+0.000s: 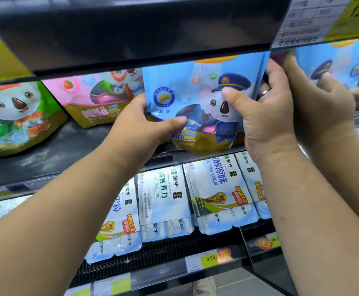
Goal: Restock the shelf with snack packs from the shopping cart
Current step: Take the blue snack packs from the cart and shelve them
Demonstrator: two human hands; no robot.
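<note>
**Two hands hold one blue pack upright at the shelf**

Two bare forearms rise from 7 and 5 o'clock toward the middle of the view. Nearest, at 6 o'clock, a yellow price tag (209,258) reading 9.90 sits on the lowest rail. Above it, flat white packs (163,199) lie side by side, sloping toward the viewer.

Past them, the left hand (140,131) grips the blue snack pack (195,92) at its 8 o'clock corner. The thumb lies across the printed front, pointing to 3 o'clock, while the other fingers go behind the pack, out of sight. The right hand (266,118) clamps the pack's 3 o'clock edge, with the thumb pressed on the front beside the koala's face and the fingers curled round the edge. One finger bears a ring (265,92). The pack lies between the two thumbs, pinched from both sides.

It stands upright, its long axis running 12 to 6 o'clock, printed front toward the viewer and gold band at the bottom. Its base is at the front lip of the dark shelf (56,150); whether it rests there I cannot tell. Its top is hidden behind the upper shelf (131,35).

Farther back, at 9 o'clock of it, stand a pink pack (97,99) and, beyond that, a green pack (14,116). At 2 o'clock a mirrored panel (334,67) repeats pack and hand.
</note>
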